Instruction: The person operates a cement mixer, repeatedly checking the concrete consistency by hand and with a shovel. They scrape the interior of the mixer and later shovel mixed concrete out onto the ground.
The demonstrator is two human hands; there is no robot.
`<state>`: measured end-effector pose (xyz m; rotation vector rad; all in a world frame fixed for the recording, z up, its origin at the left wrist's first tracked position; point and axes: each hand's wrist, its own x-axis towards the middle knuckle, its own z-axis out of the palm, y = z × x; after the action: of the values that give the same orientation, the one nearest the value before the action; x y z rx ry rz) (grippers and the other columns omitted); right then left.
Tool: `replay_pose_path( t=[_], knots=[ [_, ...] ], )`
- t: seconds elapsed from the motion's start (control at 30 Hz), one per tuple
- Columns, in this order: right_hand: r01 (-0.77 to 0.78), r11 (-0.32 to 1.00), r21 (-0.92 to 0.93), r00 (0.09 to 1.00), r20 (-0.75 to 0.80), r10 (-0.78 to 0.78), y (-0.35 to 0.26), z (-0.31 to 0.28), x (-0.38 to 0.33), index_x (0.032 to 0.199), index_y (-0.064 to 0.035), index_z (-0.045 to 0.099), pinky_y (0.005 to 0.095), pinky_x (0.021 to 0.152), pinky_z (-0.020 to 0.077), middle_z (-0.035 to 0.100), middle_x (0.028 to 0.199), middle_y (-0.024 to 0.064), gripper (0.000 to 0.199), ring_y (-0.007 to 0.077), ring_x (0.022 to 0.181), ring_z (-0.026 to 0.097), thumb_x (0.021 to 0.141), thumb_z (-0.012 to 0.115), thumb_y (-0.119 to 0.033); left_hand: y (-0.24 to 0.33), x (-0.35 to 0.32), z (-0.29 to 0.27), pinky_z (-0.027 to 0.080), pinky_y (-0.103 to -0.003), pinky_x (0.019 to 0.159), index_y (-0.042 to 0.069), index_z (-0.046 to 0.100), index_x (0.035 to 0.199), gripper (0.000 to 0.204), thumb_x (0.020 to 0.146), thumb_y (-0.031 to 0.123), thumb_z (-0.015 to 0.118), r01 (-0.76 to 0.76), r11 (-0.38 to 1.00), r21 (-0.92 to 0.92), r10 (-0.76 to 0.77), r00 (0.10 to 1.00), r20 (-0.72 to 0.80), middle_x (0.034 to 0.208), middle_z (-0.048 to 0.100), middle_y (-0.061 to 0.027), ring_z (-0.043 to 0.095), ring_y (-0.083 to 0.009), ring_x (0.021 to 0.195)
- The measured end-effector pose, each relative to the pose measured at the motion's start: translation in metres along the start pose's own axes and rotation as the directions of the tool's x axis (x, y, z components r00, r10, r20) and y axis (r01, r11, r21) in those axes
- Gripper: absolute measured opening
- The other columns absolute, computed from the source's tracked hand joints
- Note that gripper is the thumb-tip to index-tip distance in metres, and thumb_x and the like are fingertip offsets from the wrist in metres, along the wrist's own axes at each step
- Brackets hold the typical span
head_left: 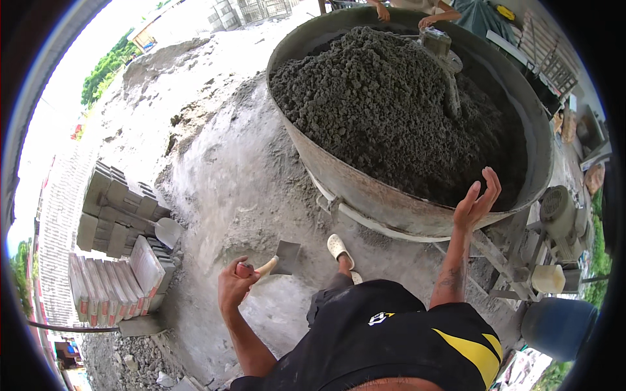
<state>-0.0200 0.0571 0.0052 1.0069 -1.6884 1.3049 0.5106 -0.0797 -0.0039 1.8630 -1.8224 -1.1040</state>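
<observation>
My left hand (236, 285) is closed round the reddish grip of a shovel, low on my left. Past the hand, the shovel's pale handle (266, 268) runs down to its grey blade (287, 257) at the ground. My right hand (478, 199) is raised at the near rim of a big round mixing pan (385, 205), fingers stretched out and holding nothing. Whether it touches the rim, I cannot tell. Dark, crumbly mortar mix (372, 104) is heaped in the pan, and a mixer arm (451, 91) caked with mix stands in it.
Another person's hands (428, 21) are at the pan's far side. Grey blocks (117, 208), pale stacked slabs (111, 287) and a second shovel blade (168, 232) are on the left. A motor (557, 208), a yellowish jug (548, 279) and a blue drum (559, 327) stand right.
</observation>
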Motion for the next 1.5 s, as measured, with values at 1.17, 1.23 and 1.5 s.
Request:
replay_pose_path(
  t=[1.17,1.23,1.5],
  knots=[
    [-0.017,0.995,0.102,0.998,-0.052,0.023,0.024,0.005,-0.003,0.123,-0.0048,0.054,0.0480,0.101,0.0457,0.055,0.129,0.0138,0.039,0.0336,0.127,0.050,0.106,0.033,-0.034,0.005,-0.043,0.034,0.053,-0.031,0.059,0.005,0.060,0.132,0.066,0.069,0.007,0.082,0.049,0.997,-0.060,-0.043,0.995,0.091,0.089,0.068,-0.0080,0.063,-0.0141,0.067],
    [-0.014,0.995,0.096,0.999,-0.033,0.017,0.022,0.001,-0.001,0.123,-0.0051,0.054,0.0481,0.101,0.0459,0.055,0.129,0.0139,0.040,0.0333,0.126,0.050,0.106,0.032,-0.035,0.013,-0.050,0.042,0.053,-0.031,0.058,0.006,0.056,0.135,0.069,0.071,0.007,0.081,0.107,0.989,-0.097,-0.092,0.985,0.148,0.090,0.068,-0.0097,0.063,-0.0150,0.066],
    [0.025,0.962,0.271,0.995,-0.095,0.001,0.016,0.003,-0.005,0.111,-0.0048,0.062,0.0467,0.094,0.0469,0.058,0.122,0.0133,0.039,0.0298,0.117,0.054,0.105,0.038,-0.034,0.023,-0.092,0.071,0.051,-0.028,0.052,0.005,0.056,0.131,0.063,0.072,0.002,0.079,0.008,0.988,-0.152,-0.008,1.000,0.000,0.087,0.067,-0.0103,0.060,-0.0137,0.060]
  ],
)
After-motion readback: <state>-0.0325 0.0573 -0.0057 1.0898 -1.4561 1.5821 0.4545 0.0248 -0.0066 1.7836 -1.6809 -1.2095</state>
